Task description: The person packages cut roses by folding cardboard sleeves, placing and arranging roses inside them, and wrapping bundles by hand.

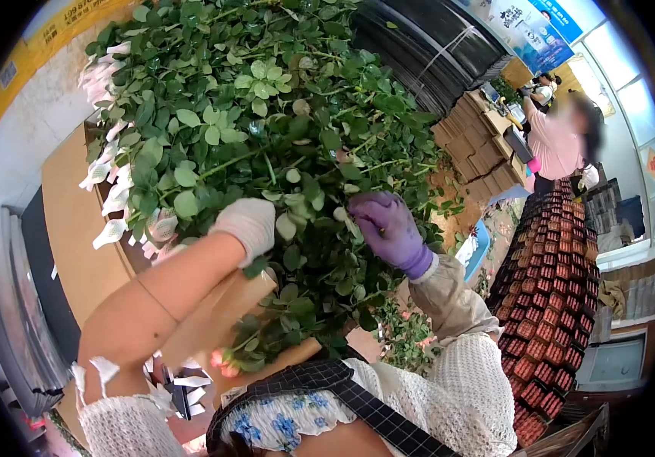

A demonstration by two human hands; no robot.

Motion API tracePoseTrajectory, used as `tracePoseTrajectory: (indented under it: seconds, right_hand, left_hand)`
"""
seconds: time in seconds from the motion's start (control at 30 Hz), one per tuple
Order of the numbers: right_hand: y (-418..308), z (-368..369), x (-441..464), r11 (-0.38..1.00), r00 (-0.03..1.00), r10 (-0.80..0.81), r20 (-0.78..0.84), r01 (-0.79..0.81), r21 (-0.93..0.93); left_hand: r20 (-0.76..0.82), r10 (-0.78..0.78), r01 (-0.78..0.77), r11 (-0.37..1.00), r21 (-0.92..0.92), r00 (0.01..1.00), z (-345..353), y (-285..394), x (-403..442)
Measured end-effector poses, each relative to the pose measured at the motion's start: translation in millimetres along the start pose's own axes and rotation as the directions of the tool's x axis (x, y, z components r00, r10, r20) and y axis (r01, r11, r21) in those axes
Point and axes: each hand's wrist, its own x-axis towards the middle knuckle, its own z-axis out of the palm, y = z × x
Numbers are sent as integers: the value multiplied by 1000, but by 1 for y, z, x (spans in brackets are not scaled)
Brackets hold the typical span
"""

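Note:
A large heap of leafy green stems [266, 114] fills the middle of the view, with white and pink netted flower heads [118, 190] along its left side. My left hand [247, 227], in a white glove, reaches among the leaves at the heap's near edge; its fingertips are hidden. To its right, my right hand [384, 227], in a purple glove, has its fingers curled at the stems, and what lies within them is too small to name. Below my left hand, a pink-orange rose [226, 362] lies by brown paper [221, 312].
Stacked cardboard [487, 145] and black sheets [426, 46] stand behind the heap. A blue tray [479, 247] sits at the right. Beyond it are rows of dark crates [548, 305] and a person in pink [556, 145]. Wrapped sheets [19, 297] lean at the left.

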Motion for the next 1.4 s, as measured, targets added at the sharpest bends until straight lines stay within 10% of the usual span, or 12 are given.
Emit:
tracePoseTrajectory:
  seconds: [0.3,0.37,0.53,0.6,0.8,0.9,1.03,1.17,1.23,1.3,1.37,1.4]
  right_hand:
    - [40,-16,-9,985,928,96,-359,-142,-103]
    - [34,-22,-3,984,915,98,-391,-149,-101]
    - [40,-7,18,991,943,-110,-315,77,-113]
    - [47,9,30,952,939,-295,-174,275,-131]
    - [51,66,55,923,786,1,619,237,-303]
    - [51,92,64,939,707,78,703,185,-290]
    - [36,79,81,941,716,222,662,21,-338]
    - [-37,-3,99,774,724,120,679,361,-521]
    - [-31,-56,83,792,906,-320,277,416,-447]
    - [-45,-114,82,681,938,-337,82,303,-666]
    - [-46,-162,80,843,965,-261,2,229,-486]
    - [-64,-171,80,819,955,-283,-90,192,-541]
  left_hand:
    - [-702,-50,39,999,-31,710,-199,-60,-55]
    - [-684,-25,-166,963,-213,729,-231,-95,-64]
    - [-880,64,207,962,181,470,-172,-148,-39]
    - [-607,-189,234,972,-5,772,-110,-157,-15]
    - [-624,-177,166,983,-76,761,-66,-166,-18]
    - [-752,-106,71,994,-78,650,-70,-98,-71]
    - [-522,-164,277,950,145,837,-8,-108,-71]
    - [-896,23,-36,999,8,443,0,-113,-91]
    - [-916,-45,-49,996,-70,400,-11,-98,-131]
    - [-937,-128,-135,974,-180,325,-10,-90,-168]
    - [-863,-363,-268,844,-464,352,-7,-75,-211]
    - [-813,-414,-634,512,-580,410,13,-78,-222]
